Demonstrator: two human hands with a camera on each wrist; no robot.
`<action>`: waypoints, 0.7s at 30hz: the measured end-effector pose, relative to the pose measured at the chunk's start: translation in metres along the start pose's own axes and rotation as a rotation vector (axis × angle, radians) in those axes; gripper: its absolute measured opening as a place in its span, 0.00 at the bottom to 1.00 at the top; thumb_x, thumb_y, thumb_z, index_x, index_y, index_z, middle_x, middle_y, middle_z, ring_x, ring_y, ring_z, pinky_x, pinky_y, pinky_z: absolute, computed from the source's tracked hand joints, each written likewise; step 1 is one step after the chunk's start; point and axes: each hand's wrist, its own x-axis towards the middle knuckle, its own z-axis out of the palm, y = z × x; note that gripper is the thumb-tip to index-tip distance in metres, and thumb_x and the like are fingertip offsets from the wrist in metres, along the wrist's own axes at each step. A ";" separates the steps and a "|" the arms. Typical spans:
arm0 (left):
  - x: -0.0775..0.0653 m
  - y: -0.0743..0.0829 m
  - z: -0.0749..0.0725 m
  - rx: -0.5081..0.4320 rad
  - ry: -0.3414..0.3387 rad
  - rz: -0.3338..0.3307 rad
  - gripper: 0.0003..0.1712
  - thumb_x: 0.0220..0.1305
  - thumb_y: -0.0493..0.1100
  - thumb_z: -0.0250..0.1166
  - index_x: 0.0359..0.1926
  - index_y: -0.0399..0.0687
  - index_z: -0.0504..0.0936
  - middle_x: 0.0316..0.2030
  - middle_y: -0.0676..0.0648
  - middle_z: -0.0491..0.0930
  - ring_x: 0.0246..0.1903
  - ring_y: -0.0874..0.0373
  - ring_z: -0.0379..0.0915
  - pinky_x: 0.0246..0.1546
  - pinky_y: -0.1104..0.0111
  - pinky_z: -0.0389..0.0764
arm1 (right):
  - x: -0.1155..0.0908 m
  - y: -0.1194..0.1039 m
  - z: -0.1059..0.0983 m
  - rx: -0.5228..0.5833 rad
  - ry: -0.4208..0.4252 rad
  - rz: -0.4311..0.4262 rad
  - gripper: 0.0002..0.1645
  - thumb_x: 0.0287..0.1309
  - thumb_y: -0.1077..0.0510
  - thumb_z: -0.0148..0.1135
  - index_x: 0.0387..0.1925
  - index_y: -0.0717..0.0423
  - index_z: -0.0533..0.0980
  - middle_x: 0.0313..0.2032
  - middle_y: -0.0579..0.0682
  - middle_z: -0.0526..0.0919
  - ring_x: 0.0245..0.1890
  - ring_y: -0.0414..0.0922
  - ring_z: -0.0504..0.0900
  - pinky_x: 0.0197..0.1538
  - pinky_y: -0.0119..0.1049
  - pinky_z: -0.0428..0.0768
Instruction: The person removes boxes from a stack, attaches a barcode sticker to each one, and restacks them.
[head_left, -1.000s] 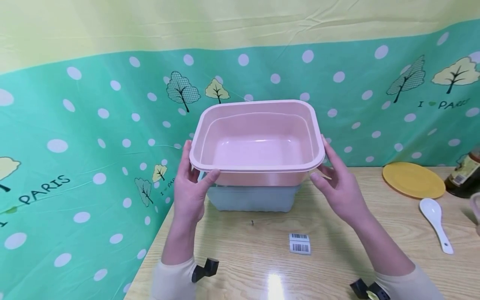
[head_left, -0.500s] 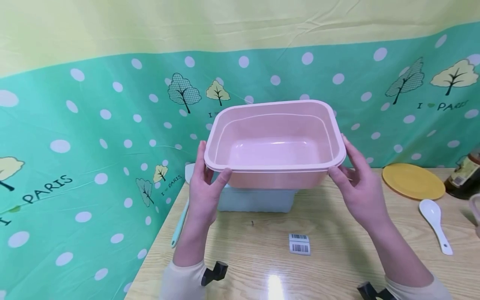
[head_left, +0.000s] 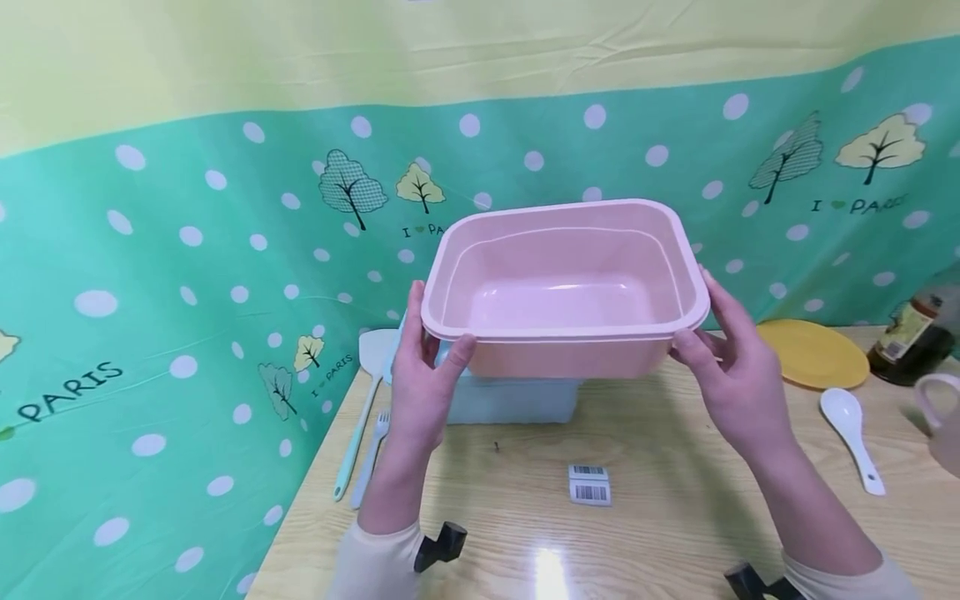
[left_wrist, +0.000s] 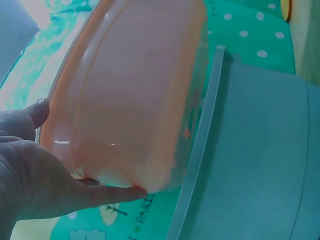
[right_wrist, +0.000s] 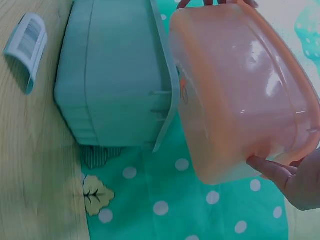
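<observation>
A pink plastic basin [head_left: 562, 308], its inside bare, hangs in the air between both hands and tips toward the camera. My left hand [head_left: 422, 392] grips its left rim with the thumb on the near edge. On the opposite end, my right hand [head_left: 738, 375] holds the near right corner the same way. Below and behind the basin stands a blue-grey bin [head_left: 513, 400] on the table; most of its top is hidden. Both wrist views show a gap between the pink basin [left_wrist: 135, 85] and the rim of the bin [right_wrist: 120, 80].
On the left lie a spatula [head_left: 371, 354] and a fork [head_left: 381, 425]. A barcode label [head_left: 589, 485] is stuck near the middle. To the right are a yellow plate [head_left: 813, 354], a white spoon [head_left: 843, 412], a dark bottle [head_left: 911, 333] and a pink mug [head_left: 947, 425].
Both hands have carried the pink basin to the right, off the bin's left side. The spatula and fork have come into sight at the left. The view has turned slightly right.
</observation>
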 end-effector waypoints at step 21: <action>0.004 -0.008 0.063 -0.067 -0.137 0.005 0.54 0.65 0.43 0.71 0.81 0.55 0.46 0.78 0.56 0.50 0.75 0.59 0.49 0.72 0.62 0.57 | -0.021 0.006 -0.062 0.020 0.112 0.044 0.36 0.68 0.70 0.55 0.75 0.50 0.64 0.74 0.54 0.64 0.47 0.31 0.84 0.40 0.26 0.82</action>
